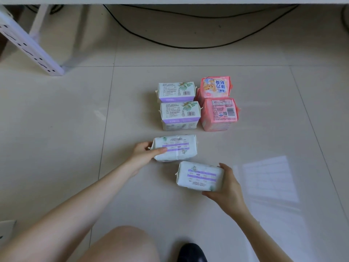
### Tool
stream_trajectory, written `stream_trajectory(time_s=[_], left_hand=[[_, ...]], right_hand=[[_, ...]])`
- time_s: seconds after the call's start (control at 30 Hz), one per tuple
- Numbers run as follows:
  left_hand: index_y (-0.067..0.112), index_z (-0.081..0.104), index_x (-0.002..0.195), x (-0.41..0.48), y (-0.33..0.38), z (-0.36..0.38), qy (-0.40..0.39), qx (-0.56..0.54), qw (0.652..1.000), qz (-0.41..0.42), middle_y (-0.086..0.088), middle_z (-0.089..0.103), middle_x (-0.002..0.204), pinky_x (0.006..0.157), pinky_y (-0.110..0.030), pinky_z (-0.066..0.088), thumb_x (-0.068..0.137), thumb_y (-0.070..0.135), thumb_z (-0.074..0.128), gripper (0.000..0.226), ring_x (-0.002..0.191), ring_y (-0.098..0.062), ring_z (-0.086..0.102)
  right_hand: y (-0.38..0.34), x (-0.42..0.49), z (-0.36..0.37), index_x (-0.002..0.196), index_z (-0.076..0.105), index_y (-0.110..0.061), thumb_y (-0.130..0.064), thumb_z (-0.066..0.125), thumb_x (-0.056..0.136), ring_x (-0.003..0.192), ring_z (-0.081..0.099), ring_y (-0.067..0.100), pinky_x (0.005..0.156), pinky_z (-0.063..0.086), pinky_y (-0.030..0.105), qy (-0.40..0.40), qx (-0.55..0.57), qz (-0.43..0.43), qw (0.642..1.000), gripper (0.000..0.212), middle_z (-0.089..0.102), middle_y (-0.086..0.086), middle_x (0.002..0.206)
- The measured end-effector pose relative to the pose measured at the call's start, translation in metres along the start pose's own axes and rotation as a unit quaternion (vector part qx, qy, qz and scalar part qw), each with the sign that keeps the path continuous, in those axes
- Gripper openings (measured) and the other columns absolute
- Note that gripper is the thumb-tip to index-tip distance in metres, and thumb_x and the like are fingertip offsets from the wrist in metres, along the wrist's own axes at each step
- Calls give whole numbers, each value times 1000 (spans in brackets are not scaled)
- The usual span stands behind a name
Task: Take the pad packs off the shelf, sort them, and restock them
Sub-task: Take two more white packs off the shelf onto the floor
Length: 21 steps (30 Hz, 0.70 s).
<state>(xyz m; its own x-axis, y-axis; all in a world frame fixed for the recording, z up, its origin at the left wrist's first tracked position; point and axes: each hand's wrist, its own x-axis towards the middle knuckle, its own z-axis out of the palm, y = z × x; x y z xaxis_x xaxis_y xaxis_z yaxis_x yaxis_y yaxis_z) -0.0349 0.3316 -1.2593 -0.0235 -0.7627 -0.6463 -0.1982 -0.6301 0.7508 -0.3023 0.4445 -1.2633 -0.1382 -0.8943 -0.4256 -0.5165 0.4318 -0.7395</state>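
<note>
Since all the packs in sight lie on the floor (56,148) and none on the shelf (32,48), the step in hand looks like sorting, with restocking not yet begun. In the head view the left hand (144,153) grasps the left pack (177,148) by its left end, thumb laid over the top and fingers curled round the edge. This white-and-purple pack lies flat just before the white packs (179,112), in line with them. The right hand (227,189) grasps the right pack (200,175), of the same kind, by its right end, nearer the person and a little to the right; whether it rests on the floor or is lifted off it I cannot tell. The white packs form a column of two, and the pink packs (219,112) a column of two touching it on the right. The next move, I judge, calls for setting both held packs with the white column, apart from the pink, edges squared. The floor is pale glossy tile with thin joints and a light patch (270,178) at right. The shelf's white slotted post slants at upper left, a black cable (188,46) loops beneath its board, and a knee (122,242) and shoe (192,252) show at the bottom.
</note>
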Motion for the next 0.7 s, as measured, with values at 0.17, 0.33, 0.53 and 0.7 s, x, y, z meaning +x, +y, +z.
stream_trajectory(time_s=[0.17, 0.33, 0.53, 0.7], left_hand=[[9, 72, 91, 12, 7, 8, 0, -26, 999, -26, -15, 73, 104, 100, -48, 48, 78, 20, 79, 18, 103, -31, 67], [14, 67, 75, 26, 23, 13, 5, -8, 1000, -12, -8, 67, 87, 75, -32, 42, 78, 26, 79, 17, 81, -19, 57], [14, 67, 75, 36, 31, 12, 14, 3, 1000, -2, -12, 71, 93, 81, -36, 49, 78, 29, 78, 19, 85, -23, 62], [17, 68, 75, 37, 34, 15, 19, 10, 1000, -1, -12, 73, 101, 99, -46, 49, 80, 28, 78, 15, 104, -30, 67]], right_hand=[[-15, 20, 12, 131, 40, -21, -19, 90, 55, 89, 54, -14, 64, 40, 1, -15, 2, -17, 1000, 90, 59, -13, 105], [-28, 44, 17, 134, 39, -19, -20, 90, 57, 86, 51, -23, 63, 39, -2, -21, 1, -37, 999, 92, 54, -25, 100], [-39, 60, 21, 149, 23, -13, -27, 91, 58, 112, 52, 7, 79, 34, 6, -30, -4, -50, 998, 114, 55, -8, 126], [-46, 63, 22, 147, 27, -15, -27, 91, 57, 106, 54, -1, 75, 36, 1, -43, -7, -60, 997, 111, 59, -9, 124]])
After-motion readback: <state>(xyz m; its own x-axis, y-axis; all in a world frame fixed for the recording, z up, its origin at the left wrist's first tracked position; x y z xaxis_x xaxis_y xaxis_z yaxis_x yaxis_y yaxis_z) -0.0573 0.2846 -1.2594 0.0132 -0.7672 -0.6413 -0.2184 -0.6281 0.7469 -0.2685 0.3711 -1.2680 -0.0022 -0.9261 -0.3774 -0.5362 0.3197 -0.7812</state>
